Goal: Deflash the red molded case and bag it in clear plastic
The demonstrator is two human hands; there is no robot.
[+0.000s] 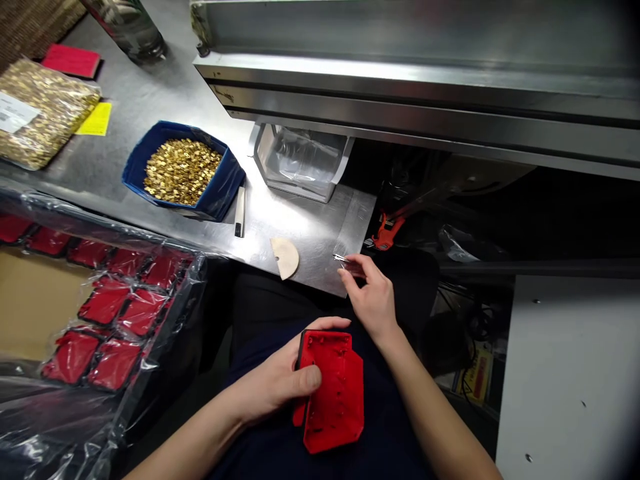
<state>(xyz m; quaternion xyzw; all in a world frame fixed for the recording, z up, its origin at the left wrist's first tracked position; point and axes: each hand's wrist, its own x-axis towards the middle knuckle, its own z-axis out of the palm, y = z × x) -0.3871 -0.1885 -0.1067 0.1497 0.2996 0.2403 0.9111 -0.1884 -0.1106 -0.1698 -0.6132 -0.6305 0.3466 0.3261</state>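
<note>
Red housing (334,393) sits below steel bench (310,233).

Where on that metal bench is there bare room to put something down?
Bare steel lies between the blue bin of brass parts, the clear plastic container and the wooden half-disc. The bench is also open behind the bin. The left end is crowded: bagged brass parts, coloured cards. The right hand works at the near edge.

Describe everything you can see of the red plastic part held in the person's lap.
The red plastic part is a flat, moulded housing with a raised rim, angled corners and small holes and ribs inside. It looks like matte, rigid plastic. It lies open side up over the dark-clothed lap, tilted slightly. The left hand grips its left edge, thumb on top; a dark strip shows along that edge.
</note>
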